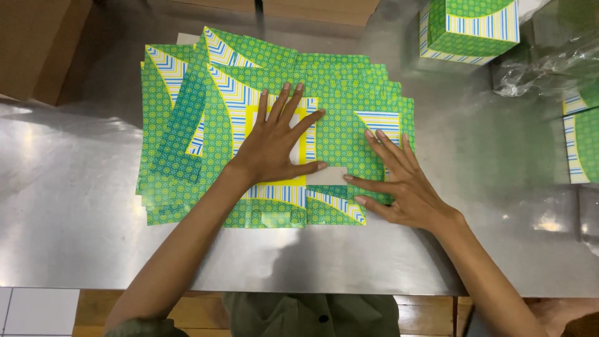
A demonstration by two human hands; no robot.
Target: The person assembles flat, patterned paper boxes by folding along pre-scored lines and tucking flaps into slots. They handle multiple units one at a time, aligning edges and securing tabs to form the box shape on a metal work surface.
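A fanned pile of flat green patterned carton blanks (181, 125), with yellow and blue-striped panels, lies on a steel table (75, 231). My left hand (274, 143) rests flat on the top blank, fingers spread over its yellow panel. Over at the pile's right edge, my right hand (399, 181) presses down with fingers apart, the fingertips touching a folded green flap (349, 134). Neither hand grips anything.
A folded-up green box (471, 28) stands at the back right beside crumpled clear plastic (543, 62). More green cartons (583, 140) lie at the right edge. Brown cardboard boxes (37, 43) sit at the back left and along the rear.
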